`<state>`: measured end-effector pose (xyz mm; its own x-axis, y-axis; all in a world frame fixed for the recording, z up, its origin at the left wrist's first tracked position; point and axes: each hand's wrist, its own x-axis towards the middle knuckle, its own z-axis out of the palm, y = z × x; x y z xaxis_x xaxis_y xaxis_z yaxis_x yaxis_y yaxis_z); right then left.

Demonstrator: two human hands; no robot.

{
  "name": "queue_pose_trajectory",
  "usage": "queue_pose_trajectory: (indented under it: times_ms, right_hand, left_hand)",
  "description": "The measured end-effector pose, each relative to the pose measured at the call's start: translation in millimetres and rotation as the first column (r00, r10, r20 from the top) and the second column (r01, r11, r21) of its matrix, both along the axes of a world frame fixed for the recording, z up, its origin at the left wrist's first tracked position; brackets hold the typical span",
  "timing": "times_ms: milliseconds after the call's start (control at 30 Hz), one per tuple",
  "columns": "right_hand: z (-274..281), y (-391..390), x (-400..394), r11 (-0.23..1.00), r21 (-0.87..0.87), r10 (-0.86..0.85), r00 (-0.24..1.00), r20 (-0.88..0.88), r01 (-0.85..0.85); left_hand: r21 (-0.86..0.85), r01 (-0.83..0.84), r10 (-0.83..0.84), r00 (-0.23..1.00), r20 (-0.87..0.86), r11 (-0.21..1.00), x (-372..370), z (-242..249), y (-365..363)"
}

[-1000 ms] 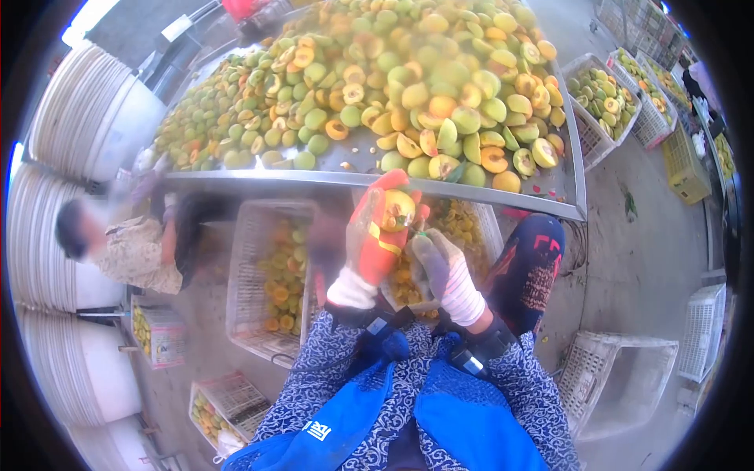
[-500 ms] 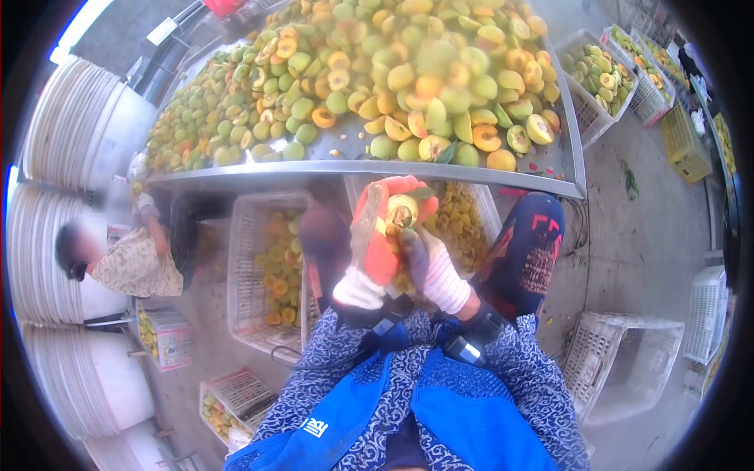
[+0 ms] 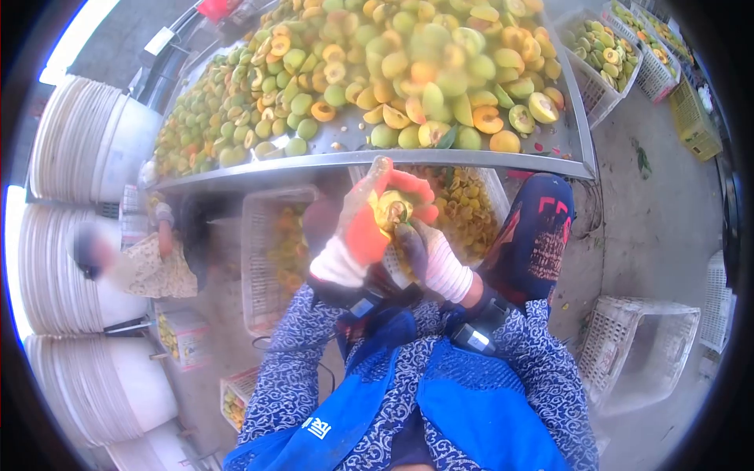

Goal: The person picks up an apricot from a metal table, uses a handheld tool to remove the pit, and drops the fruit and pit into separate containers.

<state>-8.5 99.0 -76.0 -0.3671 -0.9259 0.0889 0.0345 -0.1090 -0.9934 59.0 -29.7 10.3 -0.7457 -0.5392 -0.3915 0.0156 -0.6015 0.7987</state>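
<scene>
My left hand (image 3: 365, 224), in an orange-and-white glove, is closed around a cut yellow peach (image 3: 386, 206) below the table's front edge. The fruit's opened face, with a brownish hollow, is turned up. My right hand (image 3: 424, 253), in a whitish glove with dark, stained fingers, is closed right against the peach. A small, dark, narrow thing shows at its fingertips, too small to name. Below my hands, a crate (image 3: 496, 200) holds many yellow fruit pieces. Ahead, the metal table (image 3: 471, 162) bears a big heap of halved green-and-orange peaches (image 3: 377, 78).
A second crate of fruit (image 3: 259, 306) stands left of my legs. An upturned white crate (image 3: 605, 353) lies at the right; filled crates (image 3: 597, 94) stand beyond the table. At the left, a person (image 3: 153, 267) works near stacked white tubs (image 3: 71, 259).
The view has shifted slightly. Both hands stay together at the peach; my right fingers remain at its opened face, and the left glove has turned a little.
</scene>
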Motion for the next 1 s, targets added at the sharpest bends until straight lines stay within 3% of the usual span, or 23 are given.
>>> queue_pose_trajectory:
  times_ms: [67,167,233,300,400,433,567,667,700,800,900,1000]
  right_hand:
    - [-11.4,-4.5,3.2,0.999,-0.033,0.006,1.0,0.022,-0.005]
    - [-7.7,1.7,-4.6,0.993,0.088,0.085,0.986,-0.144,-0.073]
    - [9.2,5.5,-12.2,0.971,0.167,0.138,0.973,0.183,-0.169]
    - [17.7,7.6,-13.1,0.951,0.202,0.147,0.919,0.367,-0.233]
    - [18.6,9.8,-14.0,0.955,0.222,0.106,0.925,0.364,-0.197]
    - [14.2,10.2,-12.2,0.96,0.223,0.089,0.944,0.318,-0.166]
    - [-8.1,1.3,-1.1,0.985,0.135,0.104,0.994,0.039,-0.109]
    - [0.7,2.4,0.1,0.991,0.034,0.124,0.987,0.106,-0.128]
    - [8.6,10.3,0.3,0.979,0.079,0.144,0.91,0.388,-0.188]
    - [12.7,10.9,-1.3,0.974,0.108,0.119,0.851,0.511,-0.201]
    - [32.7,16.3,-21.9,0.907,0.189,0.195,0.774,0.603,-0.376]
    - [20.9,8.5,-2.1,0.99,0.05,0.099,0.888,0.449,-0.135]
  left_hand:
    - [-0.031,-0.092,0.094,0.994,0.06,0.995,-4.6,-5.5,10.2]
    - [-0.059,-0.237,0.233,0.971,-0.058,0.97,-8.2,-21.8,23.0]
    - [-0.047,-0.294,0.282,0.944,-0.171,0.955,-12.0,-31.5,26.4]
    - [0.008,-0.306,0.295,0.909,-0.293,0.952,-12.6,-38.4,27.1]
    - [-0.069,-0.104,0.095,0.988,-0.121,0.992,-3.9,-26.6,20.1]
    - [0.008,-0.015,0.016,0.992,-0.125,1.0,1.9,-23.9,13.3]
    - [-0.048,-0.017,0.022,0.993,0.115,0.999,-0.1,-8.7,10.7]
    - [-0.192,-0.175,0.201,0.971,0.127,0.966,-9.8,-7.9,28.8]
    - [-0.134,-0.246,0.26,0.961,0.097,0.96,-13.5,-9.1,33.3]
    - [-0.146,-0.286,0.29,0.957,0.005,0.947,-14.8,-17.0,37.0]
    - [-0.076,-0.3,0.288,0.948,-0.135,0.951,-14.8,-30.6,32.6]
    - [0.007,-0.247,0.245,0.956,-0.159,0.969,-4.6,-53.0,19.5]
